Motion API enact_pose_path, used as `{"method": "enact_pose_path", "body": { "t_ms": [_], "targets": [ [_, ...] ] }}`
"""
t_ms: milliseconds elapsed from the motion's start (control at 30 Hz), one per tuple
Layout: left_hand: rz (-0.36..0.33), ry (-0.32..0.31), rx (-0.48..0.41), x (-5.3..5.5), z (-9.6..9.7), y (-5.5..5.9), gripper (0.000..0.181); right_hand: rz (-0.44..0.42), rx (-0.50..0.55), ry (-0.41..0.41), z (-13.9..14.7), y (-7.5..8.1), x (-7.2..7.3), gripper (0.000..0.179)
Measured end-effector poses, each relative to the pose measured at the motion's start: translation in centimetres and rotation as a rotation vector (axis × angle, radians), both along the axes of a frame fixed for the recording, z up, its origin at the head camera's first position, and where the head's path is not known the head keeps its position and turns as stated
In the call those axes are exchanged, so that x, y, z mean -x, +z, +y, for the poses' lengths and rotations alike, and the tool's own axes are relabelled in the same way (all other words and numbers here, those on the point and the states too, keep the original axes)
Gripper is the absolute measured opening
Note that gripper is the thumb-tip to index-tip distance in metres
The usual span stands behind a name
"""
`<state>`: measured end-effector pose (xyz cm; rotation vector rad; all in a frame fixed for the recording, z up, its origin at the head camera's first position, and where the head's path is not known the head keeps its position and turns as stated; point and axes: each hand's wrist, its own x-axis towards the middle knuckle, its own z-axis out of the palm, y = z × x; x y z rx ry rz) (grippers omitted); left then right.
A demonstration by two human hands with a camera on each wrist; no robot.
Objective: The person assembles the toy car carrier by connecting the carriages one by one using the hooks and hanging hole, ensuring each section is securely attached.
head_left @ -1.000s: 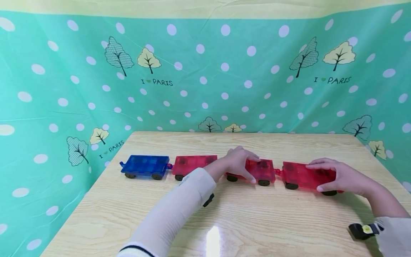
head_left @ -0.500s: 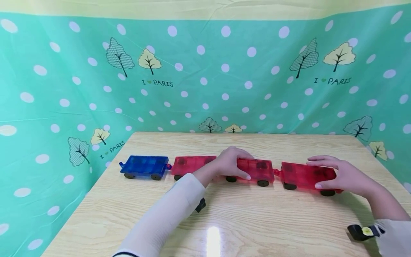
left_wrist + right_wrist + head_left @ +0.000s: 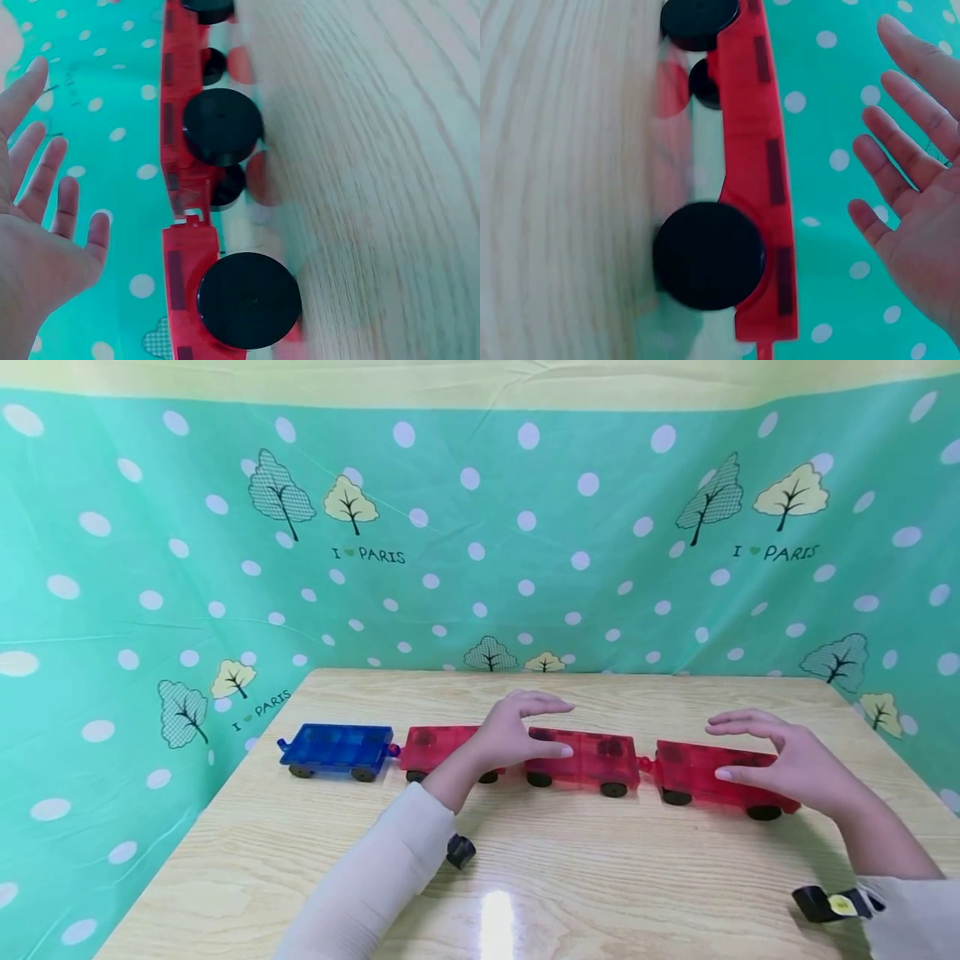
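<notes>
Four-wheeled toy train cars stand in a row on the table, coupled end to end. At the left end is a translucent blue car point(image 3: 339, 747), followed by a first red car point(image 3: 429, 745), a middle red car point(image 3: 596, 758) and a right red car point(image 3: 701, 770). My left hand point(image 3: 508, 742) hovers over the joint between the first and middle red cars, hiding it; its spread fingers are apart from the cars in the left wrist view. Above the far end of the right red car, my right hand point(image 3: 798, 768) is spread too, holding nothing.
A pale wood-grain table point(image 3: 600, 877) carries the row. Behind it hangs a green dotted curtain point(image 3: 525, 560) with printed trees. Black wrist cameras, left point(image 3: 461, 852) and right point(image 3: 817, 904), hang close over the tabletop.
Both hands have let go of the red cars and risen off them, their fingers opening. The left hand has also shifted left. The cars stay practically where they were.
</notes>
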<state>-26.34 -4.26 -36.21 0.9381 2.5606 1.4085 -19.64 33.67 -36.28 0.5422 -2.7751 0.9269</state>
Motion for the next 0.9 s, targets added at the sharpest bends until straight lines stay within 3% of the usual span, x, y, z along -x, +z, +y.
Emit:
{"method": "enact_pose_path", "body": {
  "t_ms": [200,367,600,900],
  "targets": [
    [-0.004,0.046,-0.105,-0.5,-1.2,0.3,0.057,0.051,0.036,0.001,-1.2,0.6,-0.2,0.047],
    [0.036,0.073,-0.169,-0.8,-2.5,0.2,0.054,0.055,0.075,-0.065,-2.0,0.8,-0.1,0.049],
    [0.124,0.14,-0.19,-1.2,-4.8,0.5,0.053,0.13,0.101,-0.121,-2.5,1.0,0.0,0.049],
    [0.153,0.179,-0.197,-1.7,-7.9,0.2,0.05,0.175,0.123,-0.103,-2.9,1.0,0.1,0.048]
  ]
}}
